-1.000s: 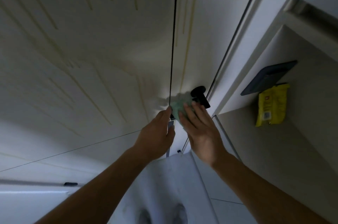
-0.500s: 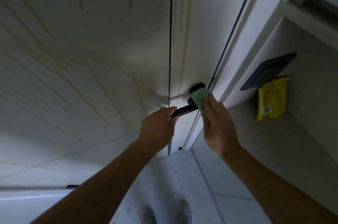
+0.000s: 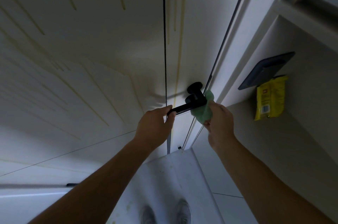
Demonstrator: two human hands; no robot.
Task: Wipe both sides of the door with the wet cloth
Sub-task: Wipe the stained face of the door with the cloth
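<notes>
A white door [image 3: 192, 40] fills the middle of the view, streaked with yellowish drip marks. Its black lever handle [image 3: 193, 103] sticks out at the door's right edge. My left hand [image 3: 155, 125] grips the free end of the lever. My right hand [image 3: 219, 123] holds a bunched green cloth [image 3: 203, 112] against the handle's base and the door edge. The cloth is partly hidden by my fingers and by the lever.
A white wall panel [image 3: 73, 59] with more drip streaks lies left of the door. The door frame [image 3: 243, 37] runs up on the right. A dark flat panel [image 3: 267, 70] and a yellow packet [image 3: 270, 97] hang on the right wall. My shoes [image 3: 164, 212] stand on the pale floor.
My right hand carried the cloth from the door face left of the handle over to the handle's right side and slightly down. My left hand took hold of the lever's end.
</notes>
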